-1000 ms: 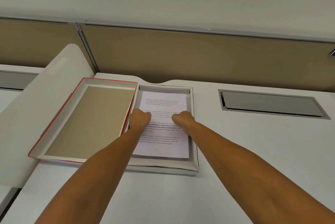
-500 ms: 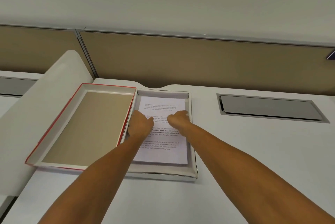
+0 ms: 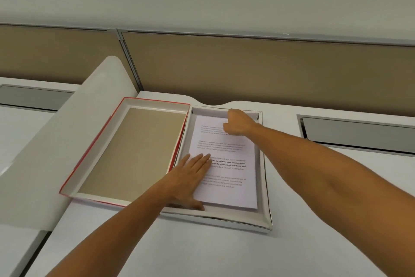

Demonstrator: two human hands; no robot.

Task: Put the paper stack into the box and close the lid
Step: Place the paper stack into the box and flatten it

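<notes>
A printed paper stack lies flat inside the shallow white box on the desk. The red-edged lid lies upside down just left of the box, its brown inside facing up. My left hand rests flat, fingers spread, on the stack's lower left part. My right hand is curled at the stack's far edge, near the box's back wall. Whether its fingers grip the paper is hidden.
A curved white divider rises left of the lid. A tan partition wall runs along the desk's back. A grey recessed cable tray sits in the desk to the right. White desk surface extends in front.
My left hand has slid back toward me and flattened on the stack's lower left. My right hand has moved forward to the stack's far edge. The paper stays in the box.
</notes>
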